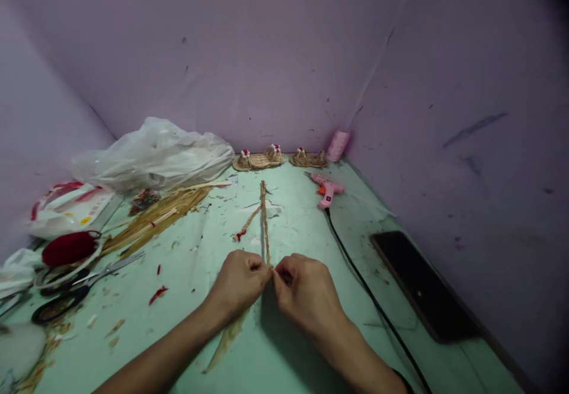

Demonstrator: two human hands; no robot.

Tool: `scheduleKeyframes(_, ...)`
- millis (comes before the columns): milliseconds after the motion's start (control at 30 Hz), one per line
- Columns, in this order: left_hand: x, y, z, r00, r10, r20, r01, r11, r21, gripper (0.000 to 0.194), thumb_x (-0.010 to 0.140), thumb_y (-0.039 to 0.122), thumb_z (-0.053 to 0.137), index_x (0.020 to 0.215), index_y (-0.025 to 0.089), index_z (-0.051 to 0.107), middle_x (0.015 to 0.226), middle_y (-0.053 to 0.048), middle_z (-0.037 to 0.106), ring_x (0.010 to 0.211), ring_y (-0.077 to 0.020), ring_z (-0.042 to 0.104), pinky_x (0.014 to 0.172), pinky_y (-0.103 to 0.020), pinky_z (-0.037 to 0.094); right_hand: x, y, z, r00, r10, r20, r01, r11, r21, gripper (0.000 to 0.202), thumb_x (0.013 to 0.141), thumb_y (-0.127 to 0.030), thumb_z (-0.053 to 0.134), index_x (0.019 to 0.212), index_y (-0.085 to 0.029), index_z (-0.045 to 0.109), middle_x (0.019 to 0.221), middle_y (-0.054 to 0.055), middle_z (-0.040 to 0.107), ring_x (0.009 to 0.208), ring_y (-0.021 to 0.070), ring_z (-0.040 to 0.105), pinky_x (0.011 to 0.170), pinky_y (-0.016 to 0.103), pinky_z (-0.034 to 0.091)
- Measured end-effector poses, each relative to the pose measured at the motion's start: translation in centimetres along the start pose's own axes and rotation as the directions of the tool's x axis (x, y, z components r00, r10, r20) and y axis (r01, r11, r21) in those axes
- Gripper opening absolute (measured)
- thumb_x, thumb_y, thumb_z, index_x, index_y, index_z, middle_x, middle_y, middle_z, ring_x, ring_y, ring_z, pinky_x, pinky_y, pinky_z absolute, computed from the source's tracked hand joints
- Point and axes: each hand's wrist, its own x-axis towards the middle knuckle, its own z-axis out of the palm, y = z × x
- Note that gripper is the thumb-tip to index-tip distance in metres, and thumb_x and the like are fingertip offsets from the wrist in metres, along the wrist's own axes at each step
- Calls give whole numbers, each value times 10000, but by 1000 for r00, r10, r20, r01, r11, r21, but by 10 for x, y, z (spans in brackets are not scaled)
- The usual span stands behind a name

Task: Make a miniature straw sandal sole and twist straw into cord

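A thin braid of dried straw-like fibre (265, 222) runs away from me along the pale green table, with a short side strand tied in red yarn (240, 236). At its near end, my left hand (242, 276) is closed in a pinch on it. My right hand (304, 287) pinches the braid at the same spot, fingertips almost touching the left ones. A loose dry strip (226, 340) trails out under my left wrist. The fingers hide the exact point where the strands are held.
A pink glue gun (328, 189) with a black cord and a dark phone (422, 287) lie right. Left are scissors (84, 284), dark red yarn (71, 248), dry strips (164, 219) and a plastic bag (155, 151). Small woven slippers (259, 162) and a pink roll (338, 145) stand by the wall.
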Motion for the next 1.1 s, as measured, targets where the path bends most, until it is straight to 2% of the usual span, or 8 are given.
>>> scheduleKeyframes(400, 2, 4, -7, 983, -118, 142, 160, 929, -334, 116, 506, 176, 448, 420, 125, 505, 391, 32, 407, 434, -75, 337, 442, -202, 253, -21, -11, 25, 922, -363, -132, 332, 920, -207, 228, 593, -16, 446, 670, -124, 631, 563, 57, 619, 406, 126, 491, 426, 270, 178)
scheduleKeyframes(500, 3, 4, -11, 980, -93, 175, 149, 929, -339, 91, 481, 155, 463, 448, 109, 534, 433, 21, 452, 457, -77, 363, 457, -204, 272, -16, -9, 14, 961, -270, -54, 271, 963, 9, 143, 675, -148, 493, 618, -159, 623, 558, 34, 622, 440, 124, 506, 429, 248, 215)
scheduleKeyframes(600, 5, 2, -16, 968, -88, 234, 176, 905, -387, 84, 505, 174, 503, 450, 113, 521, 396, 44, 392, 414, -57, 296, 425, -203, 215, -2, -3, 1, 1000, 3, -30, 6, 954, 301, 271, 749, -322, 476, 563, -166, 597, 524, 23, 595, 492, 126, 511, 468, 232, 299)
scheduleKeyframes(700, 6, -1, -19, 960, -72, 271, 186, 887, -423, 107, 535, 203, 547, 491, 106, 552, 390, 48, 384, 400, -49, 274, 420, -206, 190, 13, 5, 0, 968, 227, 110, -243, 718, 652, 239, 745, -331, 474, 651, -141, 584, 626, 47, 610, 575, 128, 536, 551, 239, 388)
scheduleKeyframes(800, 6, -4, -18, 955, -48, 293, 177, 884, -432, 115, 558, 204, 550, 513, 98, 565, 406, 24, 434, 403, -55, 307, 427, -210, 204, 19, 7, 9, 857, 120, 501, -510, 337, 792, 192, 685, -318, 539, 710, -129, 560, 605, 36, 591, 540, 117, 545, 572, 263, 439)
scheduleKeyframes(867, 6, -5, -17, 948, -28, 316, 170, 884, -435, 128, 587, 209, 531, 519, 102, 556, 432, 0, 482, 417, -70, 359, 439, -215, 236, 18, 6, 15, 791, 20, 612, -599, 233, 766, 217, 662, -342, 564, 684, -126, 548, 516, 10, 553, 457, 106, 522, 528, 269, 449)
scheduleKeyframes(967, 6, -7, -16, 946, -13, 324, 163, 882, -442, 121, 594, 205, 521, 522, 109, 539, 449, 1, 488, 434, -75, 378, 451, -213, 257, 17, 7, 19, 798, 18, 603, -580, 295, 759, 235, 670, -353, 550, 608, -127, 537, 434, -15, 502, 362, 83, 457, 439, 242, 411)
scheduleKeyframes(1100, 6, -8, -16, 959, -56, 277, 164, 909, -384, 103, 560, 197, 528, 502, 112, 527, 415, 43, 399, 414, -52, 294, 420, -202, 201, 18, 14, 18, 885, 93, 456, -415, 603, 682, 211, 681, -271, 538, 529, -126, 562, 418, -12, 493, 373, 71, 413, 419, 213, 334)
